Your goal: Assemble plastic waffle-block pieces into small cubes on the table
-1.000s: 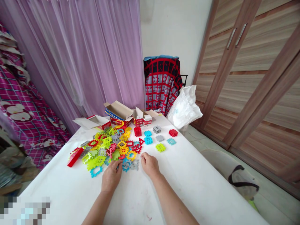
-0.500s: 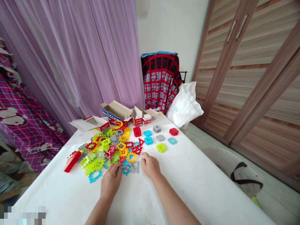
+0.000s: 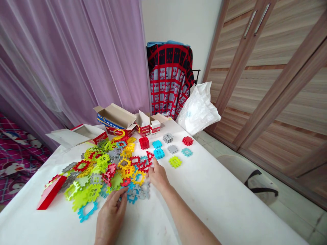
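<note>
"What's biggest here?"
"The white counter [image 3: 209,204], with a jumbled pile of toothed plastic pieces [image 3: 102,163] on its left part."
"And the hands?"
"The left hand [image 3: 112,212] is at the pile's near edge, fingers curled, thumb near forefinger; I can't tell if it grips anything. The right hand [image 3: 158,176] is at the pile's right side, forefinger extended, the rest bent; any hold is hidden."
"Smaller?"
"A blue stack [image 3: 158,153], just beyond the right hand."

Bright, soft light, faint shadows on white tabletop [image 3: 217,194], wide-angle stretch at edges.
</note>
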A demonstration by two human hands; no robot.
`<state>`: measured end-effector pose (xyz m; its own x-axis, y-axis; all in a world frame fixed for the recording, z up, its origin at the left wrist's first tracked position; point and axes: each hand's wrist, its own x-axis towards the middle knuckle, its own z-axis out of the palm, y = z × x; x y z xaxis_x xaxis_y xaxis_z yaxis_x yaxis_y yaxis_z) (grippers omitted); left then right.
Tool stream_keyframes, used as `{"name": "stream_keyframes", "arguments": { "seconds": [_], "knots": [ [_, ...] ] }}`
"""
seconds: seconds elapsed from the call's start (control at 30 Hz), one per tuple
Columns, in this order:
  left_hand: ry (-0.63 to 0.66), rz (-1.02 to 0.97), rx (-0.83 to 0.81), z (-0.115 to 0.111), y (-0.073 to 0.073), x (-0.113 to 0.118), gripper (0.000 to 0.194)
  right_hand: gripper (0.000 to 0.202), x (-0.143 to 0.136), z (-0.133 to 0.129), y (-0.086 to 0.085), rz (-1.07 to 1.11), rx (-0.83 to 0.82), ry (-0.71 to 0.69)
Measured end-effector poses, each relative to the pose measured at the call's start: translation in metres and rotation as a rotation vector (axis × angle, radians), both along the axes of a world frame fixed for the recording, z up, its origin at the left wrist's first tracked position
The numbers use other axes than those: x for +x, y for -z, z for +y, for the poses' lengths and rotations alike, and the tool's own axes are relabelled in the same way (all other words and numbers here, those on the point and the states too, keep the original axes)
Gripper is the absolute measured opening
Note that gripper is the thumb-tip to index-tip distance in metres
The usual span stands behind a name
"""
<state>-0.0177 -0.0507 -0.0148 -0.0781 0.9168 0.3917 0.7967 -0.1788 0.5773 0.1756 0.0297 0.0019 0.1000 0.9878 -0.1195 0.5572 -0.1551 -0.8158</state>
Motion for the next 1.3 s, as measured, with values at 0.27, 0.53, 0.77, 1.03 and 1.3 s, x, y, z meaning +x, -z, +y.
{"name": "stream_keyframes", "arguments": {
  "seconds": [0.27,0.53,0.77,1.03,1.3],
  "knots": [
    [0.017,-0.021,-0.016,0.001,0.003,-0.004,0.032,0.06,0.004,0.001,0.004,0.041,-0.032,0.024],
    [0.024,-0.029,-0.015,0.0,-0.002,-0.003,0.033,0.063,0.004,0.0,-0.003,0.076,-0.063,0.02],
    [0.019,-0.026,-0.022,0.0,-0.002,-0.002,0.032,0.062,0.004,0.001,-0.005,0.081,-0.081,0.028],
    [0.048,-0.034,-0.028,0.0,-0.005,-0.002,0.031,0.061,0.005,0.001,-0.007,0.07,-0.069,0.03],
    [0.041,-0.017,-0.02,-0.001,-0.004,-0.002,0.032,0.062,0.006,0.004,-0.002,0.074,-0.076,0.045]
  ]
}}
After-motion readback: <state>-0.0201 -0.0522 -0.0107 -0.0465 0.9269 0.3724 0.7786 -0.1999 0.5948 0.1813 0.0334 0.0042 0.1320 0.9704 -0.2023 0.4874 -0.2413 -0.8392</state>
